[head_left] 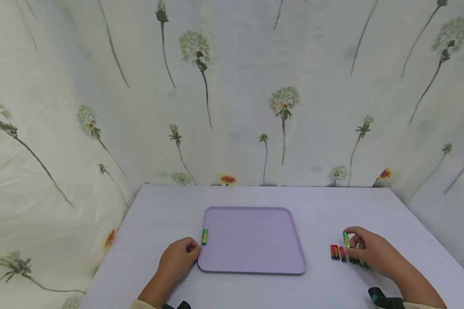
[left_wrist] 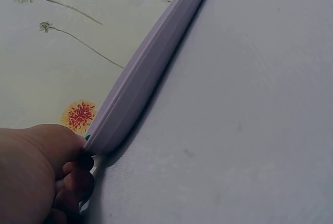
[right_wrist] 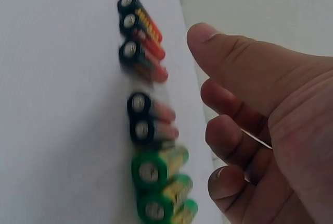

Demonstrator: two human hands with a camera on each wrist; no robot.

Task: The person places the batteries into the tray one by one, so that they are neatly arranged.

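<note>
A light purple tray (head_left: 251, 244) lies on the white table, with one green battery (head_left: 204, 237) along its left edge. My left hand (head_left: 178, 259) grips the tray's near-left corner; in the left wrist view its thumb and curled fingers meet at the tray rim (left_wrist: 140, 78). To the right of the tray, my right hand (head_left: 377, 251) pinches a green-and-yellow battery (head_left: 346, 239) between thumb and forefinger. Below that hand is a row of batteries: several red-and-black batteries (right_wrist: 143, 60) and several green batteries (right_wrist: 161, 169). The held battery is hidden in the right wrist view.
The white table (head_left: 170, 206) reaches back to a hanging cloth (head_left: 239, 94) printed with dandelions, which also covers both sides. Dark wrist straps (head_left: 384, 298) show at the front edge of the head view.
</note>
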